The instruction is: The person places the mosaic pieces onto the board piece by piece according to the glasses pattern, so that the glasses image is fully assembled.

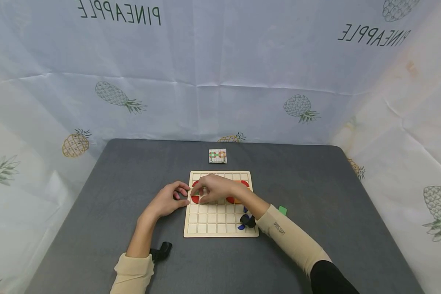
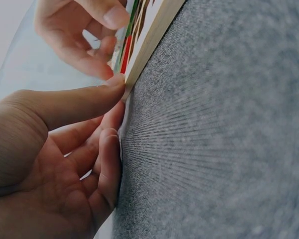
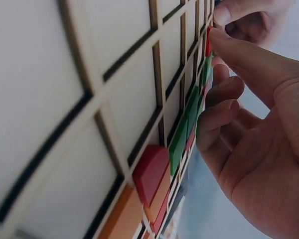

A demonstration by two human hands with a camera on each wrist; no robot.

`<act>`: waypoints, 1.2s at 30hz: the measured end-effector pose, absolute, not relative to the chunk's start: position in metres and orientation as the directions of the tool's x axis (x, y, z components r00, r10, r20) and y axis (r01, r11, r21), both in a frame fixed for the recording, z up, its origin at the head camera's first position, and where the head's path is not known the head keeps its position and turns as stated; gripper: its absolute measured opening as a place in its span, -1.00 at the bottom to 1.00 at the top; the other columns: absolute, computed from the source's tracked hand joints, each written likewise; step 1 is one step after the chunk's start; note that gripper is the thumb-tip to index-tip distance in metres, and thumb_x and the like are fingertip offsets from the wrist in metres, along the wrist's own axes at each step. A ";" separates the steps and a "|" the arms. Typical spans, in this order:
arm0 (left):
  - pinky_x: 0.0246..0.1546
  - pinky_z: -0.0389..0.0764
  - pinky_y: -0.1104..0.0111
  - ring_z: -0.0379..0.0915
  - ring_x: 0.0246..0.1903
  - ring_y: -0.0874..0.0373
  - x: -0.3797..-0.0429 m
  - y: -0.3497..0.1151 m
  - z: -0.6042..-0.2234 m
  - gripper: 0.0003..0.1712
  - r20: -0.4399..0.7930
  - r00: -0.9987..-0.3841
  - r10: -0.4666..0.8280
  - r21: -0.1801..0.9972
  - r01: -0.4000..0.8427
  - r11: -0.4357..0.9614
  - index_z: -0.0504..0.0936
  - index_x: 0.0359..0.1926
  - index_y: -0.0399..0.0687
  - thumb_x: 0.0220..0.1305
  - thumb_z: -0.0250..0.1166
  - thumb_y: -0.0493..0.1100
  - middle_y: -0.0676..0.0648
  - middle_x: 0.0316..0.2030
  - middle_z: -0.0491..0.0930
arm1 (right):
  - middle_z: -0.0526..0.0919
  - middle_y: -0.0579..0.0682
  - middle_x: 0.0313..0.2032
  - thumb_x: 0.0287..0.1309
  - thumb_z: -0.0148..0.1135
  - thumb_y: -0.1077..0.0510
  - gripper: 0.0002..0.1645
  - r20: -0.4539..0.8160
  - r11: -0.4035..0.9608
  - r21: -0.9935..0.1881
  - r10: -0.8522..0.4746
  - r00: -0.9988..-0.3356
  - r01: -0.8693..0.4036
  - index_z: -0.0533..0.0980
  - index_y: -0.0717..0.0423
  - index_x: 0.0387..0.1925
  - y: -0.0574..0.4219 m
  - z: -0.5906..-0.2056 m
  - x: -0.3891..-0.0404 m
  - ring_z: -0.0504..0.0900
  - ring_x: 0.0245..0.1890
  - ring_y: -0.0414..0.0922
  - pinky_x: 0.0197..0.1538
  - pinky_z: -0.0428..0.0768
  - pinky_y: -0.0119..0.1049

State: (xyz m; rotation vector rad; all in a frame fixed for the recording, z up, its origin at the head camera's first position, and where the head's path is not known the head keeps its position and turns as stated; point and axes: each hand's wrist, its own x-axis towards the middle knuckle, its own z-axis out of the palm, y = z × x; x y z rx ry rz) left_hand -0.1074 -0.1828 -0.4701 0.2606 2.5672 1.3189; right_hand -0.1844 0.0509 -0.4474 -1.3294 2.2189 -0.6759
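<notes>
A pale wooden grid board (image 1: 222, 235) lies on the table with red, green and orange tiles set in its far rows. My left hand (image 1: 169, 200) is at the board's left edge, its thumb touching the wooden rim in the left wrist view. Over the board's left part reaches my right hand (image 1: 217, 187), its thumb against a red tile (image 3: 209, 44) near that edge. Its other fingers are loosely bent over green tiles (image 3: 178, 144). Closer to the right wrist camera sit a red tile (image 3: 150, 169) and an orange tile (image 3: 120, 215). My right hand hides several cells in the head view.
Beyond the board a small pattern card (image 1: 217, 156) lies on the dark grey table (image 1: 308, 179). A green piece (image 1: 282, 210) shows past the right sleeve, and a blue piece (image 1: 241, 227) lies on the board's near right part. Black wrist cameras (image 1: 163, 251) hang at both wrists.
</notes>
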 end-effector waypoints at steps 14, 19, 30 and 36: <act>-0.14 0.45 0.25 0.41 -0.22 0.08 -0.107 -0.181 -0.470 -0.58 -0.145 -0.961 0.237 0.807 0.024 0.590 0.64 0.18 -0.25 0.35 0.50 -0.32 -0.18 -0.09 0.65 | 0.75 -0.08 -0.20 0.36 0.51 0.10 -0.63 -0.121 0.467 -0.688 -0.829 -0.546 -0.556 0.74 0.08 0.15 0.117 -0.438 -0.178 0.51 -0.49 -0.30 -0.28 0.54 -0.41; -0.15 0.45 0.26 0.40 -0.22 0.07 -0.107 -0.181 -0.470 -0.58 -0.142 -0.962 0.235 0.808 0.024 0.589 0.64 0.18 -0.25 0.35 0.50 -0.33 -0.19 -0.09 0.64 | 0.75 -0.08 -0.18 0.39 0.47 0.13 -0.65 -0.111 0.500 -0.685 -0.790 -0.602 -0.530 0.74 0.10 0.15 0.148 -0.434 -0.171 0.52 -0.42 -0.28 -0.27 0.53 -0.41; -0.14 0.45 0.25 0.41 -0.21 0.07 -0.108 -0.180 -0.470 -0.58 -0.151 -0.962 0.228 0.802 0.016 0.597 0.64 0.18 -0.24 0.35 0.51 -0.32 -0.18 -0.08 0.65 | 0.72 -0.10 -0.20 0.34 0.52 0.09 -0.62 -0.127 0.570 -0.697 -0.695 -0.708 -0.435 0.74 0.09 0.14 0.220 -0.428 -0.151 0.56 -0.39 -0.28 -0.27 0.58 -0.39; -0.13 0.45 0.25 0.41 -0.21 0.07 -0.108 -0.180 -0.469 -0.58 -0.149 -0.962 0.228 0.804 0.017 0.594 0.64 0.18 -0.25 0.35 0.50 -0.33 -0.19 -0.08 0.65 | 0.74 0.02 -0.11 0.33 0.53 0.08 -0.61 -0.153 0.596 -0.708 -0.653 -0.741 -0.379 0.73 0.09 0.14 0.262 -0.434 -0.135 0.56 -0.37 -0.30 -0.28 0.57 -0.37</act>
